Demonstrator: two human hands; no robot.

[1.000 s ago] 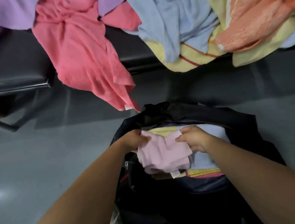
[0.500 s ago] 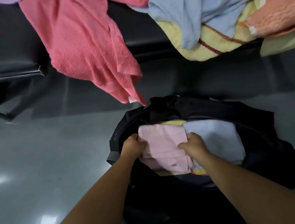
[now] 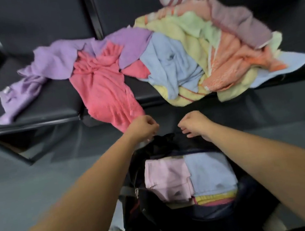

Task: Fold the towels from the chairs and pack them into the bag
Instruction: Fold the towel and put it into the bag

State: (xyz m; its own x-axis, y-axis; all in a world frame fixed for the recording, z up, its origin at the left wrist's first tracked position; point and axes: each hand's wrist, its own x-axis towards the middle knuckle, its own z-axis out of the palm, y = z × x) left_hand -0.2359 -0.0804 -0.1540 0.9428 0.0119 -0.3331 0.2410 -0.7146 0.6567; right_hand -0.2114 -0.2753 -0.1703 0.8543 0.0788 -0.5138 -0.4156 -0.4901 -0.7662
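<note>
Bag: one black fabric bag [image 3: 170, 143] stands open on the grey floor [image 3: 22, 189], nearest the person; its near side is cut off by the bottom edge.
Packed towels: two folded on top, side by side, a pale pink folded towel [image 3: 166, 179] on the left touching a light blue folded towel [image 3: 210, 171] on the right. Beneath them only edges show: one yellow layer [image 3: 215, 197] and one pink-red layer [image 3: 214, 202].
Hands: two, both above the bag's far rim, apart from each other.
Right hand [image 3: 195, 123]: fingers hang loosely curled, gripping nothing.
Left hand [image 3: 142, 129]: fingers curled by the coral towel's hanging tip; blur hides whether it pinches anything.
Bench: one black padded bench [image 3: 50, 106] of joined chair seats, beyond the bag.
Loose towels: one coral towel [image 3: 102, 90] drooping off the front edge, purple cloth [image 3: 53, 64] (one or two pieces, unclear), one light blue loose towel [image 3: 170, 63], one yellow red-striped towel [image 3: 184, 97], one pale green towel [image 3: 190, 26], one orange towel [image 3: 231, 63], one mauve towel [image 3: 236, 24].
Hard to read: the heap overlaps, so its full count is uncertain.
</note>
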